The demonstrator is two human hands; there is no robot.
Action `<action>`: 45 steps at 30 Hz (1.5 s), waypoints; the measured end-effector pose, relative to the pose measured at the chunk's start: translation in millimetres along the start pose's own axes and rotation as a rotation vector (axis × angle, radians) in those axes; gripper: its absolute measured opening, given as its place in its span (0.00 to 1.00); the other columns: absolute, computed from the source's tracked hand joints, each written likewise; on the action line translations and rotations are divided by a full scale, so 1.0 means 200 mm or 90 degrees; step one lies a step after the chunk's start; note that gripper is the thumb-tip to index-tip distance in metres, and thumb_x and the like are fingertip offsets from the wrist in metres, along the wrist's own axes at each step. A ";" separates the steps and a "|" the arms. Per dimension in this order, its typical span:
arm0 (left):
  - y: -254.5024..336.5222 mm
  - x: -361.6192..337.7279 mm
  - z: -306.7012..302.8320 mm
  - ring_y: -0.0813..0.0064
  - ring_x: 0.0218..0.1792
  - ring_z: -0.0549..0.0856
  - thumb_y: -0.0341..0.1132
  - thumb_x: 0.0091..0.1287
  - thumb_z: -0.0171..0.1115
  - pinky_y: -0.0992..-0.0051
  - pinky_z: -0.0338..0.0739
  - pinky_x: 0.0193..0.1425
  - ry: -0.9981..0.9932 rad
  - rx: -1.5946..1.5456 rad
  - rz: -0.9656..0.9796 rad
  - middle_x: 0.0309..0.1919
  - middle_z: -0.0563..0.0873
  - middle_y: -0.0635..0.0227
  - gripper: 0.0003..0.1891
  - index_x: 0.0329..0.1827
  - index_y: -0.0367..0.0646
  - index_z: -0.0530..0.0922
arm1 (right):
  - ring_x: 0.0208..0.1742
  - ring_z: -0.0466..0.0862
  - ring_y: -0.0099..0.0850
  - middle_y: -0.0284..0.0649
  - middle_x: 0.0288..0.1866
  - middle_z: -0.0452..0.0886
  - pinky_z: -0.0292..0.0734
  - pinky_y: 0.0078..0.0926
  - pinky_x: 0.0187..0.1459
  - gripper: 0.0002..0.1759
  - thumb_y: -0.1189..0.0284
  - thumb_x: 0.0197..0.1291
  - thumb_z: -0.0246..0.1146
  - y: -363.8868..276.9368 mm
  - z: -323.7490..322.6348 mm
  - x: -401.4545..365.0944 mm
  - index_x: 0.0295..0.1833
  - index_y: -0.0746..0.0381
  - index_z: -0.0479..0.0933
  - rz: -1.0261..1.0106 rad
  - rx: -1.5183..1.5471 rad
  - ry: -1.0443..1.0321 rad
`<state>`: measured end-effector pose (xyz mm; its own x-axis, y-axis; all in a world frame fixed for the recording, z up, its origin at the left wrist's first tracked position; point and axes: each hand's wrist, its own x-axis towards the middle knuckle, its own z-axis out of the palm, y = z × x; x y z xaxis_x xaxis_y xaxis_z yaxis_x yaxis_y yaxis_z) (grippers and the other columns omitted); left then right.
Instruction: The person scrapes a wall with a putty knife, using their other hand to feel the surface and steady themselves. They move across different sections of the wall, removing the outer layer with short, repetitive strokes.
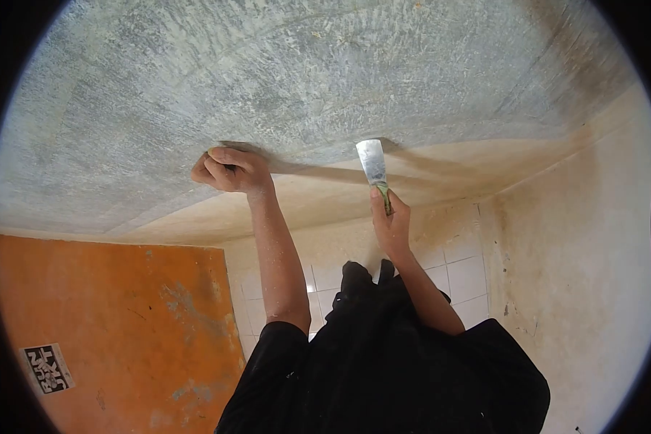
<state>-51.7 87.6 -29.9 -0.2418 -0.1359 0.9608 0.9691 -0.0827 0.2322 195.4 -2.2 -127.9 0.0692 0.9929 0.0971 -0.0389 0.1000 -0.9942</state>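
My right hand (392,223) grips a putty knife (373,160) by its green handle. The blade points up and away from me, close to the lower part of the grey, scratched wall (296,79); contact cannot be made out. My left hand (233,169) is closed in a fist close against the same wall, to the left of the knife. A dark spot shows between its fingers, but whatever it may hold is hidden. Specks of pale dust cling to my left forearm.
Beneath the grey area runs a cream-coloured band (477,163). An orange wall (116,318) with worn patches and a black-and-white sticker (47,368) stands on the left. A stained pale wall (571,275) rises on the right. White tiles (464,278) show below.
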 end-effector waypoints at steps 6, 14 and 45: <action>0.02 0.02 0.01 0.75 0.34 0.63 0.32 0.81 0.46 0.72 0.60 0.34 0.014 0.004 0.004 0.35 0.66 0.64 0.21 0.23 0.41 0.63 | 0.25 0.61 0.14 0.26 0.20 0.65 0.57 0.21 0.24 0.15 0.66 0.73 0.63 -0.03 0.02 0.01 0.38 0.68 0.79 -0.009 -0.017 0.014; 0.02 -0.02 -0.03 0.72 0.36 0.65 0.32 0.80 0.47 0.68 0.64 0.40 0.008 -0.013 -0.031 0.34 0.67 0.66 0.17 0.28 0.38 0.71 | 0.24 0.63 0.17 0.34 0.19 0.65 0.62 0.23 0.24 0.12 0.68 0.71 0.64 -0.31 0.06 0.10 0.40 0.68 0.79 -0.140 -0.104 0.011; -0.01 0.00 0.01 0.71 0.36 0.64 0.32 0.80 0.48 0.70 0.62 0.39 0.011 -0.020 -0.017 0.35 0.67 0.64 0.18 0.25 0.40 0.67 | 0.26 0.61 0.17 0.31 0.19 0.63 0.60 0.24 0.26 0.19 0.62 0.72 0.63 0.06 0.06 0.01 0.36 0.69 0.78 -0.001 -0.031 -0.037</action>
<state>-53.8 89.6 -29.9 -0.2681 -0.1511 0.9515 0.9606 -0.1167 0.2522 182.2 1.1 -138.4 0.0109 0.9949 0.0999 0.0091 0.0998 -0.9950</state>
